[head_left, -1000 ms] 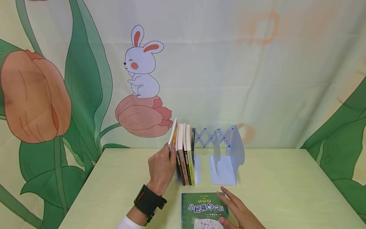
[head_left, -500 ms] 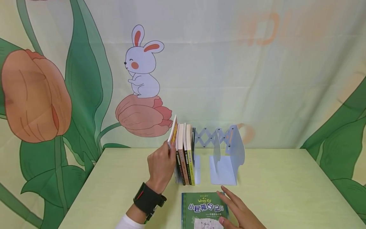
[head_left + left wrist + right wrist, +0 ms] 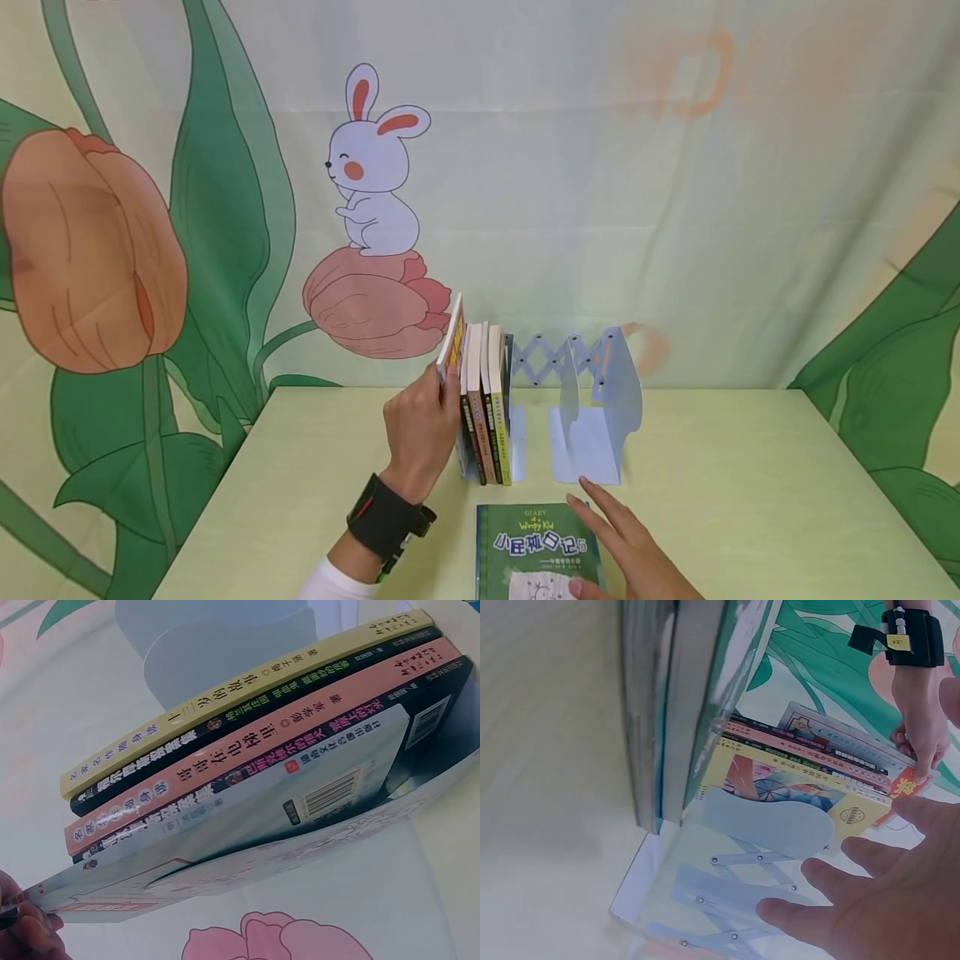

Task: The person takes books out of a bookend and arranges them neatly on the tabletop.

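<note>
My left hand [image 3: 420, 433] pinches a thin book [image 3: 453, 337] with a red and yellow cover by its upper corner, at the left end of a row of upright books. Its top stands higher than its neighbours and leans left. In the left wrist view the thin book [image 3: 330, 799] shows a pale back cover with a barcode, beside several spines [image 3: 247, 720] in yellow, black and pink. My right hand [image 3: 633, 542] has its fingers spread beside a green comic-style book [image 3: 532, 533] lying flat on the table; whether it touches the cover I cannot tell.
A pale blue expanding metal bookend [image 3: 618, 400] holds the row at its left part; its right compartments have no books. The right wrist view shows another book under the green one [image 3: 727, 690]. A printed curtain [image 3: 525, 208] hangs behind the table [image 3: 720, 500].
My left hand has shifted slightly left and up, and the thin book has risen a little above the row. My right hand has crept slightly forward.
</note>
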`<move>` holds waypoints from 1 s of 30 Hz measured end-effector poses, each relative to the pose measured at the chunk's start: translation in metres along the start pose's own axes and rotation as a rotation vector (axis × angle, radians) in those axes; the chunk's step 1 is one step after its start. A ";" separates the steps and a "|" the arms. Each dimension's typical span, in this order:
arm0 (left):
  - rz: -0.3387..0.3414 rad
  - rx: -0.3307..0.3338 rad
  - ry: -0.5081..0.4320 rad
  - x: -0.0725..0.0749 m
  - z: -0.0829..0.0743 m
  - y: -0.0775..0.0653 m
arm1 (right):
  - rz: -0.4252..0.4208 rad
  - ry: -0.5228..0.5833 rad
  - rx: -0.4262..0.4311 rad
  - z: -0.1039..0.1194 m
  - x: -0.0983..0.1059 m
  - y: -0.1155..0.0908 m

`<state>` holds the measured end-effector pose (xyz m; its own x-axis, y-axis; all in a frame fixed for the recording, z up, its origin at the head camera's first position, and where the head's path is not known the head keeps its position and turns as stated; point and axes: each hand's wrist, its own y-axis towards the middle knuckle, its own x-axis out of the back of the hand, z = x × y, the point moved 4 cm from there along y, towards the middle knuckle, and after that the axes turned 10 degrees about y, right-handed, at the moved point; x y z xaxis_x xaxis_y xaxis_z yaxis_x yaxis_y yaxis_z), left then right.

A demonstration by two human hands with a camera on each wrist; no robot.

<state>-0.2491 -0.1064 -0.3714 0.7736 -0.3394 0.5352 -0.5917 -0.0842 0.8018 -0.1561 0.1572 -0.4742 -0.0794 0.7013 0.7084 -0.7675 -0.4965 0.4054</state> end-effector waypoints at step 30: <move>-0.067 -0.016 -0.051 0.016 -0.004 0.010 | 0.023 0.045 -0.036 0.017 0.013 0.020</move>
<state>-0.2417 -0.1088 -0.3539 0.7986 -0.3805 0.4663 -0.5349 -0.0936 0.8397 -0.1613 0.1476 -0.4475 -0.1254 0.7128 0.6901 -0.7873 -0.4947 0.3679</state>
